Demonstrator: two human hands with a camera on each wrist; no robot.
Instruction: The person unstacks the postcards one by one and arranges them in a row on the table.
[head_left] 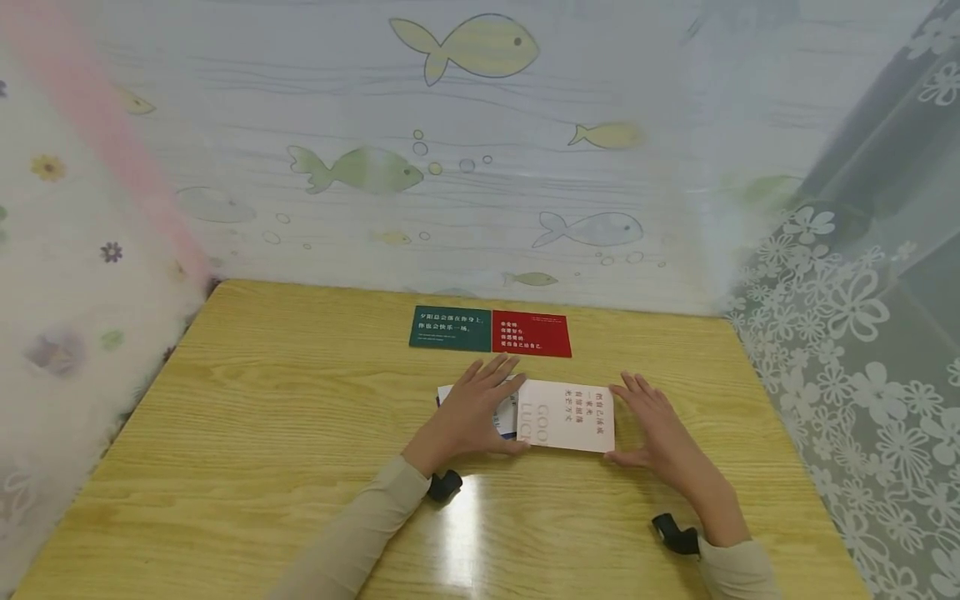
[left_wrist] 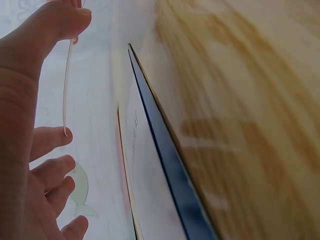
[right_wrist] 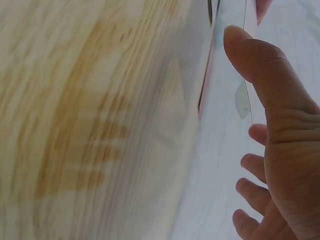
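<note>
Head view puts the pale pink card point(head_left: 570, 415) at about 5 o'clock of centre, held flat between our two hands with its lettering facing up. Both wrist views show it nearly edge-on and lifted off the wooden table point(head_left: 262, 408). We judge it light, thin and fairly stiff: it should bend under a hard squeeze, and its corners look easy to crease. The smooth face may slip, so we would take hold by the short edges and corners, with gentle, even pressure.

Our left hand point(head_left: 467, 410), at the card's 9 o'clock, is spread about as wide as the short edge, thumb on the near corner and index finger at the far one; its other fingers stand apart. Our right hand point(head_left: 663, 437), at 3 o'clock, matches it, pinching the opposite short edge between thumb and index finger, with the rest held loosely away from the card.

Below the left hand, toward the card's 9 o'clock, a white card point(head_left: 507, 416) shows partly, with something dark blue point(left_wrist: 159, 137) under it. Beyond lie a red card point(head_left: 531, 335) at 11 o'clock and a green card point(head_left: 450, 330) at 10, edge beside edge.
</note>
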